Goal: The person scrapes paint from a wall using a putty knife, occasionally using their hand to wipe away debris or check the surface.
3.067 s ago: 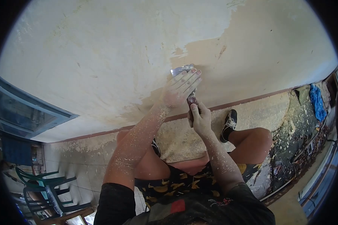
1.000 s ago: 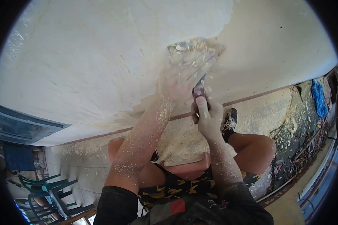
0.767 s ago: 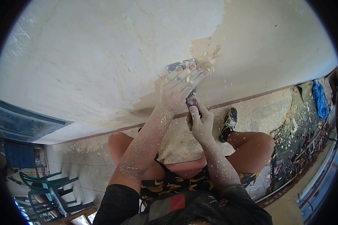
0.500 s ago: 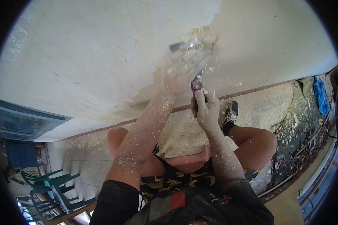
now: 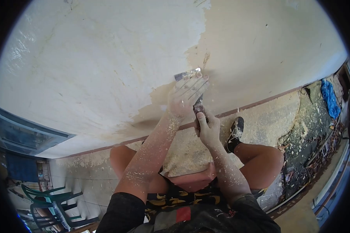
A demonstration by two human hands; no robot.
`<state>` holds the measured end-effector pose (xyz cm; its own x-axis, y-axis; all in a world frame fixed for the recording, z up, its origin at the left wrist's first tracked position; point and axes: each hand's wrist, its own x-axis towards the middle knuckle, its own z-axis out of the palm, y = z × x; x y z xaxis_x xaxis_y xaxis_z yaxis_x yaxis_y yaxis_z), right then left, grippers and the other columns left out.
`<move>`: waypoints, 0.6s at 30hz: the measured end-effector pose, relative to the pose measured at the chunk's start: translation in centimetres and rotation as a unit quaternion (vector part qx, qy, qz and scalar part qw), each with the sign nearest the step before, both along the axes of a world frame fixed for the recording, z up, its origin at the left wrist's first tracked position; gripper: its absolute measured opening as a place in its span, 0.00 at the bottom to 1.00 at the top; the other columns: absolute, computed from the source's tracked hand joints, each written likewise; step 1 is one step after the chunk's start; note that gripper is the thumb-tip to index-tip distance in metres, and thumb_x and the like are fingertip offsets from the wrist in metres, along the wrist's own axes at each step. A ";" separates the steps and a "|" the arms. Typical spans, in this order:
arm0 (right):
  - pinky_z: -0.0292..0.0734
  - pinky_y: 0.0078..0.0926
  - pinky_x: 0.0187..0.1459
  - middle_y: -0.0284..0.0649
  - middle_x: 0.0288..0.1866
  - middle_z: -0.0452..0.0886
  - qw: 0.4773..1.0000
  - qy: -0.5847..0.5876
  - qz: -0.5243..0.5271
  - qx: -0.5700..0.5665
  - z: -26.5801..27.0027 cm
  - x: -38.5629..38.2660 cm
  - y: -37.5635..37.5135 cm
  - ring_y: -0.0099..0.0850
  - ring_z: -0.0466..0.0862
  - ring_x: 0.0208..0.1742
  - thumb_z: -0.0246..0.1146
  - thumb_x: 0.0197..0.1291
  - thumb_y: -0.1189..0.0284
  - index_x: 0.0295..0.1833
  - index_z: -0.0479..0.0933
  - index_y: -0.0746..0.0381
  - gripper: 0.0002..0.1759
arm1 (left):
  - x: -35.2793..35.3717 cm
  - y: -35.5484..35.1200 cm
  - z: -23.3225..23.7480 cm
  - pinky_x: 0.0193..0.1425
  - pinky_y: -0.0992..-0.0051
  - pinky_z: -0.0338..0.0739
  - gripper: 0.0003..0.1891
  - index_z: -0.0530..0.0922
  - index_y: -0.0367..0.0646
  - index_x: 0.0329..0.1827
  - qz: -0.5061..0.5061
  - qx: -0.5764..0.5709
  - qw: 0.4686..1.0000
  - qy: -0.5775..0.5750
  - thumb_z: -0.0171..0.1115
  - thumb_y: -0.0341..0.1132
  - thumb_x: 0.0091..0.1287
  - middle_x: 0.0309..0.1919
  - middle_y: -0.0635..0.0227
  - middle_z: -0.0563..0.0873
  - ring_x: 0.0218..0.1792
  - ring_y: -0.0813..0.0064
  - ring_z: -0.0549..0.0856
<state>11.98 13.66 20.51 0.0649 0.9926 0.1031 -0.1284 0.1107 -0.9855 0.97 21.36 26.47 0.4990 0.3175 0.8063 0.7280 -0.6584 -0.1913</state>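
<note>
Flakes and dust cover both of my hands. My right hand (image 5: 209, 130) is wrapped round the dark handle of a scraper (image 5: 198, 106). On the scraper's blade end lies my left hand (image 5: 188, 93), its fingers stretched out and pressing flat; the metal edge shows just past the fingertips. The blade rests against the wall (image 5: 116, 58), near the ragged border between the pale coating and a beige bare patch (image 5: 241, 50).
Paint flakes lie on the floor (image 5: 260, 116) along the wall's base. Blue plastic (image 5: 330, 99) and debris are at the right. Green chairs (image 5: 54, 204) stand at the lower left, below a blue-framed window (image 5: 23, 130). My shoe (image 5: 235, 134) is near the wall.
Both hands and the scraper have moved down the wall, toward my body. Fewer flakes are in the air, and the view has shifted slightly.
</note>
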 end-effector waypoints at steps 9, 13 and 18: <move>0.58 0.14 0.14 0.30 0.17 0.69 1.000 -0.003 -0.012 0.010 -2.8 0.8 -0.3 0.16 0.65 0.13 0.52 0.68 0.64 0.48 0.74 0.66 0.16 | 1.0 -1.0 -2.3 0.63 0.74 0.65 0.15 0.80 0.53 0.51 -0.012 -0.059 0.998 -0.003 0.51 0.33 0.64 0.52 0.76 0.82 0.59 0.80 0.76; 0.62 0.16 0.18 0.28 0.15 0.69 1.000 0.025 -0.007 -0.018 3.2 2.7 0.5 0.15 0.67 0.15 0.54 0.66 0.67 0.50 0.76 0.67 0.15 | 2.6 0.4 2.2 0.66 0.74 0.63 0.15 0.80 0.53 0.52 -0.009 -0.018 1.000 -0.003 0.51 0.34 0.65 0.52 0.76 0.82 0.57 0.78 0.78; 0.57 0.15 0.14 0.29 0.16 0.67 1.000 0.016 -0.008 -0.013 0.3 3.8 1.1 0.17 0.64 0.12 0.52 0.68 0.62 0.46 0.74 0.66 0.17 | 2.8 2.8 -0.9 0.68 0.73 0.62 0.17 0.78 0.53 0.56 0.021 -0.154 0.987 0.039 0.52 0.39 0.65 0.55 0.76 0.80 0.63 0.78 0.72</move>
<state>15.75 14.78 20.84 0.0837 0.9937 0.0740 -0.1577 0.0866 -0.9837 3.76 24.12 25.60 0.5373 0.5637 0.6273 0.7471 -0.6633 -0.0439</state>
